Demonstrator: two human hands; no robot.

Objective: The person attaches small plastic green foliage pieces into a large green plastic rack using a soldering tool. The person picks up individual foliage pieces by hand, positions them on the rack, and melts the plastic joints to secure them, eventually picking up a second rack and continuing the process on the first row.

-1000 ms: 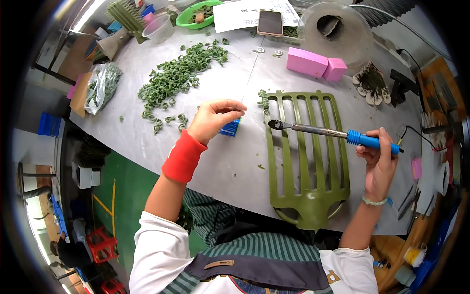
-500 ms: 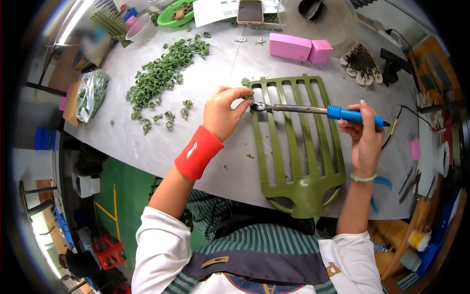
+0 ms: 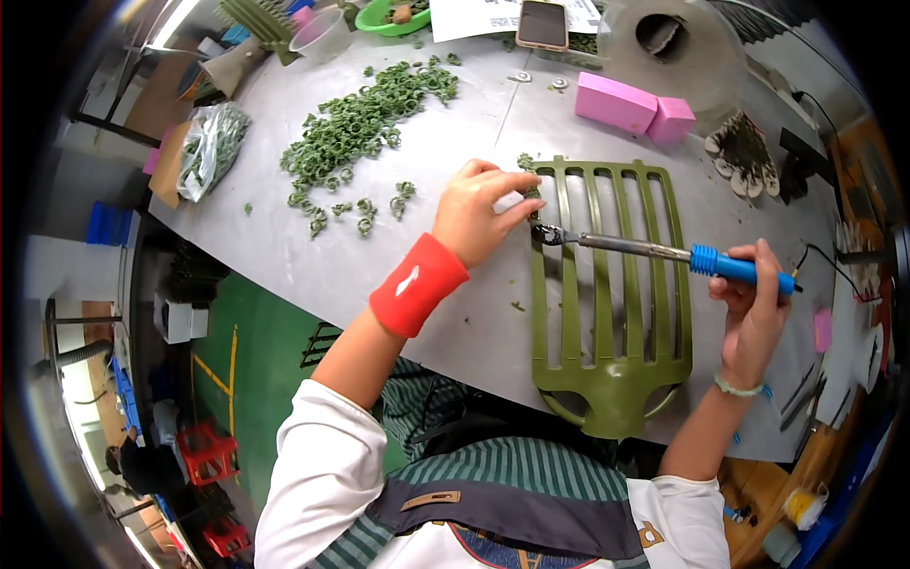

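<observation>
An olive-green slatted plastic grille (image 3: 611, 313) lies flat on the grey table (image 3: 474, 322). My left hand (image 3: 474, 213), with a red wristband, pinches a small green ring against the grille's left bar. My right hand (image 3: 754, 303) grips the blue handle of a soldering iron (image 3: 654, 251). Its metal tip points left and meets the left bar just below my left fingertips.
A pile of green plastic rings (image 3: 355, 128) spreads across the table's left part, beside a clear bag of rings (image 3: 209, 147). Two pink blocks (image 3: 630, 104), a phone (image 3: 542, 24), a clear round container (image 3: 678, 47) and a green bowl (image 3: 393, 17) sit at the back.
My left hand moved right from a blue piece on the table to the grille's left bar. The iron's tip came down to meet it. The view shifted slightly.
</observation>
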